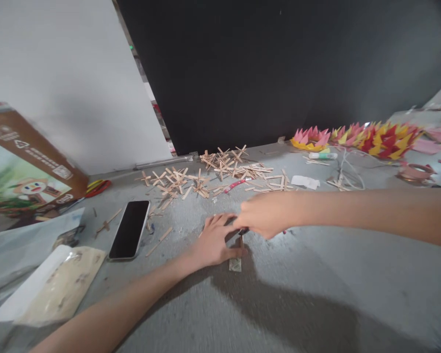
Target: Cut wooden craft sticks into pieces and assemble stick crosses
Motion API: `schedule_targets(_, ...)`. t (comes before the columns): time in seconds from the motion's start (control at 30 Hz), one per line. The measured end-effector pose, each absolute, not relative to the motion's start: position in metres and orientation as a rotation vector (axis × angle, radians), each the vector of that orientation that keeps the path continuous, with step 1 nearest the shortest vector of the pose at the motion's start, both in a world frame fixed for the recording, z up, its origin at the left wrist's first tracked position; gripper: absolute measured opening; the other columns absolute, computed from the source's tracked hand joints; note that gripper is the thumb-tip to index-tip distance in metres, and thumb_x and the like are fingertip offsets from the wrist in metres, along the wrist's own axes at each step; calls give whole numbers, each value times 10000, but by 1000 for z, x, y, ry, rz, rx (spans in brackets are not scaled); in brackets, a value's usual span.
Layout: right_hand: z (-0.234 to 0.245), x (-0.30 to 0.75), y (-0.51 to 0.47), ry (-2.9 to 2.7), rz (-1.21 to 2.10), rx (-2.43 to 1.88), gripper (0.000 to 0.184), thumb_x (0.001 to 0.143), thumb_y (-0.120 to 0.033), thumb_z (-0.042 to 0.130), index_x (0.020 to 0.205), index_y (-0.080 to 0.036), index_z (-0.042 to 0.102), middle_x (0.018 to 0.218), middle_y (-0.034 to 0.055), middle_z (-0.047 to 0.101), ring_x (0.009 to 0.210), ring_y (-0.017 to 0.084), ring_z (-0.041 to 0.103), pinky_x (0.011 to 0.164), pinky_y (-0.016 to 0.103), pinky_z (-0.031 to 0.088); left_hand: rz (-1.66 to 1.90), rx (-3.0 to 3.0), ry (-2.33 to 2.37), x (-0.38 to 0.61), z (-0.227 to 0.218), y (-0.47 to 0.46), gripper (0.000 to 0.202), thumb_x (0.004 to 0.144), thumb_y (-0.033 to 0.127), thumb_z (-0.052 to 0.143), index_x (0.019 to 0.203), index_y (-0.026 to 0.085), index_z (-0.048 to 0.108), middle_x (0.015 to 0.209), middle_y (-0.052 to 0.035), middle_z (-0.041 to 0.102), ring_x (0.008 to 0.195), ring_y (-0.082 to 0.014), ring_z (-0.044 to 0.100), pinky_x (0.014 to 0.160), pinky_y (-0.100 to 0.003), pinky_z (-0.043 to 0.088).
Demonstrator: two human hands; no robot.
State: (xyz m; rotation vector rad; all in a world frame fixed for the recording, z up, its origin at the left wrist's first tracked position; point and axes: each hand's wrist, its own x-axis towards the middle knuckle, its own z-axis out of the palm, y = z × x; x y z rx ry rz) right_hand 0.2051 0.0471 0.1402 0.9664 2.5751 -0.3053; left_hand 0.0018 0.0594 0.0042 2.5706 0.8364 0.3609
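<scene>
My left hand (215, 241) lies on the grey table (316, 274) with its fingers pressed down on a small wooden stick piece (235, 264) that rests on a scrap of paper. My right hand (266, 214) reaches in from the right, fingers closed around a small dark tool (242, 231) whose tip meets the stick by my left thumb. What the tool is I cannot make out. Behind the hands lie several crossed wooden sticks (220, 171) in loose heaps.
A black phone (129, 229) lies left of my hands. Further left are a printed cardboard box (25, 166), plastic bags with wooden sheets (55, 287) and red scissors (97, 187). Folded paper flowers (367, 136), a glue stick (322, 156) and a tape roll (415, 172) sit at the back right.
</scene>
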Motion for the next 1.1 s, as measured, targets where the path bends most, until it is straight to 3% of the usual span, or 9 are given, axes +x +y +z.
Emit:
schedule_targets(0.1, 147, 193, 48, 2546, -206, 830, 372, 770, -31, 671, 1084, -206, 768, 703, 7, 564, 615, 151, 460, 592, 305, 283, 376, 2549, 837, 2, 4, 59, 608, 809, 584, 841, 1357, 376, 678, 1525, -37, 562, 1407, -359, 466, 1155, -530, 336)
schedule_targets(0.23, 153, 179, 48, 2410, -376, 1168, 199, 777, -90, 691, 940, -176, 765, 804, 38, 597, 596, 138, 482, 563, 302, 307, 366, 2535, 879, 2, 3, 60, 620, 789, 576, 857, 1347, 363, 689, 1485, -38, 588, 1379, -351, 488, 1127, -511, 364)
schedule_targets(0.4, 147, 177, 49, 2309, -434, 1469, 252, 717, -108, 728, 961, -172, 751, 930, 76, 637, 667, 167, 549, 551, 300, 341, 365, 2565, 890, 2, 0, 61, 666, 766, 573, 870, 1370, 363, 682, 1516, -57, 546, 1386, -370, 476, 1124, -526, 365)
schedule_targets(0.53, 145, 182, 56, 2462, -333, 1127, 151, 767, -116, 696, 882, -190, 761, 761, 40, 592, 630, 160, 493, 582, 312, 322, 413, 2545, 857, 2, -4, 63, 614, 768, 569, 872, 1318, 353, 704, 1455, -51, 595, 1353, -350, 504, 1115, -507, 371)
schedule_targets(0.7, 147, 180, 65, 2515, -226, 780, 174, 789, -85, 639, 831, -211, 751, 635, 4, 509, 564, 147, 414, 574, 321, 289, 427, 2532, 838, 1, -4, 62, 591, 782, 619, 838, 1287, 338, 710, 1388, -56, 636, 1330, -349, 517, 1098, -495, 378)
schedule_targets(0.8, 150, 173, 62, 2446, -282, 1035, 122, 765, -105, 668, 807, -199, 734, 721, 20, 570, 547, 134, 430, 542, 308, 299, 398, 2543, 856, 2, -2, 61, 557, 790, 638, 821, 1242, 325, 732, 1409, -59, 619, 1337, -354, 511, 1095, -499, 377)
schedule_targets(0.9, 149, 172, 56, 2331, -377, 1339, 123, 720, -111, 703, 810, -190, 730, 804, 44, 631, 558, 137, 490, 527, 296, 326, 410, 2557, 846, 2, -3, 61, 607, 797, 647, 813, 1319, 356, 703, 1495, -52, 562, 1376, -349, 488, 1125, -505, 356)
schedule_targets(1.1, 133, 197, 47, 2144, -747, 1721, 193, 765, -186, 677, 947, -195, 742, 665, 22, 675, 502, 158, 578, 507, 270, 359, 425, 2565, 860, 3, -7, 62, 693, 777, 702, 803, 1374, 373, 683, 1542, -50, 533, 1400, -361, 472, 1143, -517, 345)
